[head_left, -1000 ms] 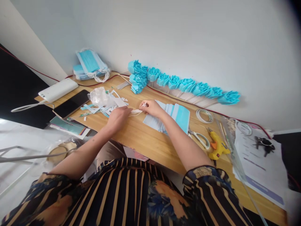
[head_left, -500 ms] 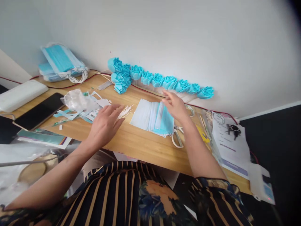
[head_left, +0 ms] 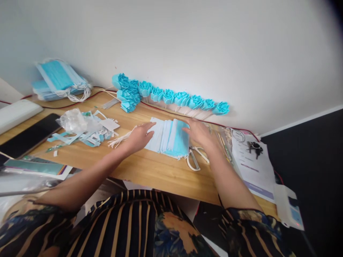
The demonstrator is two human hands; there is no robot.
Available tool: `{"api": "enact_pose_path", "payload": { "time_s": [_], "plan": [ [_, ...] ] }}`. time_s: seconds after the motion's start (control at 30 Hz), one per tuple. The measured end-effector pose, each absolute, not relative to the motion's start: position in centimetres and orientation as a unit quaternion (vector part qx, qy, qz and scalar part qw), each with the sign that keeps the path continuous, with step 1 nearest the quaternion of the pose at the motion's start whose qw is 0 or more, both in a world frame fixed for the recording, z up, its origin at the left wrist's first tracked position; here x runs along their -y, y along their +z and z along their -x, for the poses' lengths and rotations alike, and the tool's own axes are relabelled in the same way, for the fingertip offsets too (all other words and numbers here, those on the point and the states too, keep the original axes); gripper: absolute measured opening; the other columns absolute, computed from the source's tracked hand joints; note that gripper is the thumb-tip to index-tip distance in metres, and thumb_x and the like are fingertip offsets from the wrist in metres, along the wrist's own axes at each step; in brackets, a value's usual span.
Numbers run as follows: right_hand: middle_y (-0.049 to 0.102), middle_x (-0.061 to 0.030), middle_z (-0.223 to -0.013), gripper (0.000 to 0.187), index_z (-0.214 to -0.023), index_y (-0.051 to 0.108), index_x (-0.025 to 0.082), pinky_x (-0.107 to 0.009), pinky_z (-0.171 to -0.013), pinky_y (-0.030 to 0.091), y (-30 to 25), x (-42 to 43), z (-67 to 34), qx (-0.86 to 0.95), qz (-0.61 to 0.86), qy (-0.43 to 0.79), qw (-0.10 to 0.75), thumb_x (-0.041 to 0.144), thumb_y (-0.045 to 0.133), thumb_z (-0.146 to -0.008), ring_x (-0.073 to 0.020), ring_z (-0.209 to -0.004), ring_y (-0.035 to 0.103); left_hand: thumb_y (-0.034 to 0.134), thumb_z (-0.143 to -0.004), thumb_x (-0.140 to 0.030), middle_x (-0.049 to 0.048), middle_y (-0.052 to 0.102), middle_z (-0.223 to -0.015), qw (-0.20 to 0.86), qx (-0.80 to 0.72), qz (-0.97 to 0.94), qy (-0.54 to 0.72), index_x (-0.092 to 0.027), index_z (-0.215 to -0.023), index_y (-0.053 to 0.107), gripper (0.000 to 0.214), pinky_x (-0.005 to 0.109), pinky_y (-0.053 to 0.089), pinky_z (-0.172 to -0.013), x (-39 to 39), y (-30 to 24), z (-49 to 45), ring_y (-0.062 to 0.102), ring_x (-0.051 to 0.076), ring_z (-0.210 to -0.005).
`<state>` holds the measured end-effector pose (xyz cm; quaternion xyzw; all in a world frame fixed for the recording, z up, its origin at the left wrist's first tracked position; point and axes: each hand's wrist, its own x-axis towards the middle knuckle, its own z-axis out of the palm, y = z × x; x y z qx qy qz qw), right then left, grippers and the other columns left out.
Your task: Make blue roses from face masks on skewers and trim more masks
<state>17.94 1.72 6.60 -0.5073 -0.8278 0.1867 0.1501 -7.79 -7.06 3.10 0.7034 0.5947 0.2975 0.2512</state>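
On the wooden table lies a fanned stack of mask fabric pieces (head_left: 167,137), white at the left and light blue at the right. My left hand (head_left: 140,137) is at its left edge, fingers stretched out and thumb apart, holding nothing. At the stack's upper right edge is my right hand (head_left: 199,132), its fingers extended and also holding nothing. Whether the fingertips press on the fabric is hard to tell. Cut white ear loops (head_left: 118,140) lie beside my left hand, partly hidden by it. White-handled scissors (head_left: 193,161) rest below my right hand.
Blue fabric flowers (head_left: 168,96) on sticks line the wall. Fabric scraps (head_left: 93,135), a plastic bag (head_left: 73,120) and a phone (head_left: 29,135) occupy the left side, with packed face masks (head_left: 59,76) behind. Keys (head_left: 255,148) lie on a printed paper (head_left: 248,171) at the right.
My left hand has moved right, from near the scraps to the left edge of the fabric stack. My right hand has come lower along its right side. The camera view has shifted slightly.
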Motion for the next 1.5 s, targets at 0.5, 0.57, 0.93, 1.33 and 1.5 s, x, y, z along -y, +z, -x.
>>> {"api": "enact_pose_path", "payload": {
  "time_s": [0.5, 0.57, 0.93, 1.33, 1.5],
  "plan": [
    [0.07, -0.0233, -0.115, 0.051, -0.145, 0.049, 0.01, -0.042, -0.077, 0.053, 5.6, 6.7, -11.2, 0.833, 0.55, 0.027, -0.061, 0.016, 0.048, -0.093, -0.0363, -0.105, 0.065, 0.041, -0.097, -0.03, 0.0158, 0.069, -0.131, 0.327, -0.561, -0.71, 0.273, -0.012, -0.149, 0.048, 0.056, 0.04, 0.049, -0.105, 6.2, 1.9, 7.0, 0.066, 0.026, -0.121],
    [0.073, -0.0192, -0.113, 0.054, -0.145, 0.05, 0.015, -0.042, -0.081, 0.053, 5.8, 6.0, -12.7, 0.815, 0.574, 0.07, -0.028, 0.016, 0.048, -0.091, -0.0342, -0.102, 0.068, 0.04, -0.097, -0.028, 0.0144, 0.072, -0.126, 0.306, -0.577, -0.709, 0.265, -0.012, -0.147, 0.05, 0.054, 0.038, 0.05, -0.1, 6.3, 2.2, 6.8, 0.069, 0.026, -0.116],
    [0.07, -0.0081, -0.12, 0.079, -0.151, 0.041, 0.024, -0.035, -0.065, 0.053, 6.3, 4.4, -22.0, 0.582, 0.549, 0.449, 0.399, 0.035, 0.056, -0.074, -0.0223, -0.08, 0.066, 0.052, -0.094, -0.038, 0.015, 0.062, -0.141, 0.376, -0.545, -0.674, 0.327, -0.017, -0.14, 0.059, 0.051, 0.043, 0.049, -0.103, 7.0, 3.2, 4.6, 0.064, 0.03, -0.121],
    [0.062, -0.0105, -0.142, 0.093, -0.162, 0.02, 0.028, -0.041, -0.073, 0.058, 5.7, 9.5, -18.4, 0.598, 0.459, 0.534, 0.384, 0.058, 0.056, -0.081, -0.0298, -0.104, 0.069, 0.087, -0.066, -0.045, 0.0159, 0.074, -0.117, 0.676, -0.342, -0.362, 0.543, -0.013, -0.114, 0.068, 0.06, 0.045, 0.056, -0.092, 8.0, 4.3, 0.8, 0.07, 0.031, -0.105],
    [0.061, -0.0095, -0.143, 0.088, -0.157, 0.035, 0.03, -0.045, -0.094, 0.056, 5.1, 9.7, -18.9, 0.638, 0.428, 0.505, 0.393, 0.075, 0.05, -0.083, -0.0317, -0.125, 0.061, 0.083, -0.067, -0.039, 0.0079, 0.077, -0.102, 0.587, -0.396, -0.418, 0.569, -0.015, -0.101, 0.071, 0.043, 0.038, 0.057, -0.085, 8.2, 4.0, 1.2, 0.071, 0.025, -0.094]
  ]
}}
